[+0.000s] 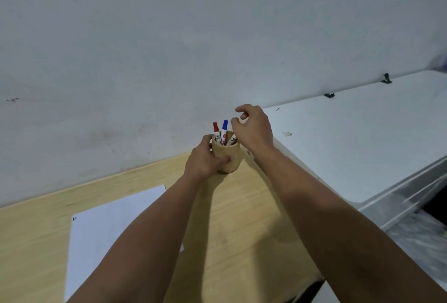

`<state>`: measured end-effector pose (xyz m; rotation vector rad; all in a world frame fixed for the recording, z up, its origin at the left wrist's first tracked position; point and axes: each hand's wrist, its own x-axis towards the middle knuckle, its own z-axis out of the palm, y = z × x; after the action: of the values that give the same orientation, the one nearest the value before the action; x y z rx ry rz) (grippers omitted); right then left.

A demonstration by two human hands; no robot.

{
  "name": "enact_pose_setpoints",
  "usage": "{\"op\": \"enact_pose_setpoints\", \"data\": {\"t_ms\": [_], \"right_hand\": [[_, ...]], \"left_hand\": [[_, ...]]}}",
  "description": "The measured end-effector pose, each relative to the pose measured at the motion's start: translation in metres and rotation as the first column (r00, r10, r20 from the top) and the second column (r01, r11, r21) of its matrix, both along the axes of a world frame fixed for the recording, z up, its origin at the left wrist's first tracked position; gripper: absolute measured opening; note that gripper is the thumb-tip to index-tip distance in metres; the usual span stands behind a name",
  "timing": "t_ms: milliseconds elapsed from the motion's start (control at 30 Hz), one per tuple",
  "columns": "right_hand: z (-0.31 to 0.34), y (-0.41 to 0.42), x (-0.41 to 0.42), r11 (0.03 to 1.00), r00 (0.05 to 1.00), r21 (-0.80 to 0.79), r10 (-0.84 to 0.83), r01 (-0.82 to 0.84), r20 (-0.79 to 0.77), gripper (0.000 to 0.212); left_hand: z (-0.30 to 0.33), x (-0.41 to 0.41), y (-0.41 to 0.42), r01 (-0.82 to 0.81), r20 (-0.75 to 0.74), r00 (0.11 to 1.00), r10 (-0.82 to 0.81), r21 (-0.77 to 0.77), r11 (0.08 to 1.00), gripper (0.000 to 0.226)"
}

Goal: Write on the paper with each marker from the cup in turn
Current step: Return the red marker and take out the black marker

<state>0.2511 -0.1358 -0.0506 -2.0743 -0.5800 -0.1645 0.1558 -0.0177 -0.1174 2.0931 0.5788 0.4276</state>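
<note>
A round wooden cup [229,154] stands near the far right corner of the wooden table, close to the wall. My left hand [205,158] is wrapped around its left side. Upright in the cup are a red-capped marker [216,129] and a blue-capped marker [224,128]; a third marker [232,139] leans right, its top hidden behind my right hand [254,128]. That hand hovers over the cup's right rim with fingers curled and apart; whether it touches the third marker is unclear. A white sheet of paper [108,225] lies at the near left, with a small blue mark at its top-left corner.
The wooden table [242,230] butts against a pale wall [169,48] behind the cup. A white table [350,145] adjoins on the right, with two dark clips at its far edge and a small scrap on top. My forearms cross the wood and part of the paper.
</note>
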Motion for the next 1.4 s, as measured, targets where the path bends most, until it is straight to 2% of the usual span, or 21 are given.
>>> {"op": "enact_pose_setpoints", "data": {"t_ms": [67, 100, 233, 333, 433, 533, 600, 700, 767, 867, 967, 1067, 1200, 1300, 1400], "right_hand": [[-0.006, -0.003, 0.004, 0.994, 0.995, -0.103, 0.021, -0.032, -0.102, 0.044], [-0.008, -0.004, 0.005, 0.99, 0.988, -0.132, 0.031, -0.051, -0.15, 0.045], [-0.016, -0.002, 0.006, 0.989, 0.978, -0.139, 0.021, -0.051, -0.208, 0.012], [-0.014, -0.004, 0.005, 0.995, 0.978, -0.1, 0.002, -0.023, -0.21, 0.016], [0.002, -0.009, 0.004, 0.999, 0.987, 0.041, 0.015, -0.008, -0.162, 0.025], [0.031, -0.012, -0.001, 0.963, 0.988, 0.267, 0.064, -0.025, -0.141, 0.02], [0.051, -0.009, -0.008, 0.928, 0.988, 0.369, 0.101, -0.052, -0.115, 0.016], [0.072, 0.005, -0.033, 0.879, 0.964, 0.433, 0.257, -0.2, -0.075, 0.009], [0.079, 0.016, -0.059, 0.848, 0.919, 0.433, 0.381, -0.305, -0.099, 0.008], [0.068, 0.035, -0.099, 0.827, 0.813, 0.367, 0.528, -0.426, -0.246, 0.029], [0.049, 0.056, -0.143, 0.785, 0.695, 0.222, 0.616, -0.578, -0.371, 0.029], [0.041, 0.074, -0.18, 0.689, 0.63, 0.069, 0.694, -0.721, -0.348, 0.02], [0.033, 0.102, -0.221, 0.603, 0.531, 0.081, 0.752, -0.794, -0.39, 0.018], [0.026, 0.12, -0.242, 0.57, 0.486, 0.111, 0.773, -0.814, -0.409, 0.021], [0.016, 0.137, -0.251, 0.551, 0.501, 0.081, 0.803, -0.831, -0.324, 0.019]], "left_hand": [[0.0, -0.001, -0.001, 0.004, 0.01, 1.0, -0.004, -0.004, 1.0, 0.08], [0.0, -0.001, -0.001, 0.006, 0.01, 1.0, -0.006, -0.003, 1.0, 0.079], [0.003, -0.001, -0.003, 0.008, -0.007, 1.0, -0.008, -0.001, 1.0, 0.077], [0.004, -0.001, -0.003, 0.013, -0.024, 1.0, -0.013, -0.006, 1.0, 0.078], [0.011, -0.004, -0.005, 0.034, -0.059, 0.998, -0.032, 0.029, 0.999, 0.082], [0.027, -0.019, -0.004, 0.021, -0.113, 0.994, -0.008, 0.117, 0.993, 0.094], [0.04, -0.034, 0.0, -0.03, -0.086, 0.995, 0.045, 0.164, 0.986, 0.086], [0.063, -0.064, 0.013, -0.124, -0.005, 0.992, 0.127, 0.189, 0.974, 0.062], [0.077, -0.088, 0.024, -0.189, 0.069, 0.981, 0.18, 0.185, 0.964, 0.047], [0.091, -0.128, 0.045, -0.253, 0.16, 0.959, 0.235, 0.106, 0.961, 0.035], [0.092, -0.174, 0.066, -0.315, 0.21, 0.928, 0.307, 0.004, 0.949, 0.046], [0.089, -0.221, 0.083, -0.372, 0.205, 0.907, 0.368, -0.022, 0.928, 0.066], [0.08, -0.265, 0.102, -0.363, 0.169, 0.92, 0.354, 0.024, 0.931, 0.082], [0.071, -0.289, 0.119, -0.375, 0.143, 0.922, 0.36, 0.095, 0.922, 0.075], [0.067, -0.303, 0.13, -0.382, 0.087, 0.924, 0.372, 0.174, 0.908, 0.066]]}}
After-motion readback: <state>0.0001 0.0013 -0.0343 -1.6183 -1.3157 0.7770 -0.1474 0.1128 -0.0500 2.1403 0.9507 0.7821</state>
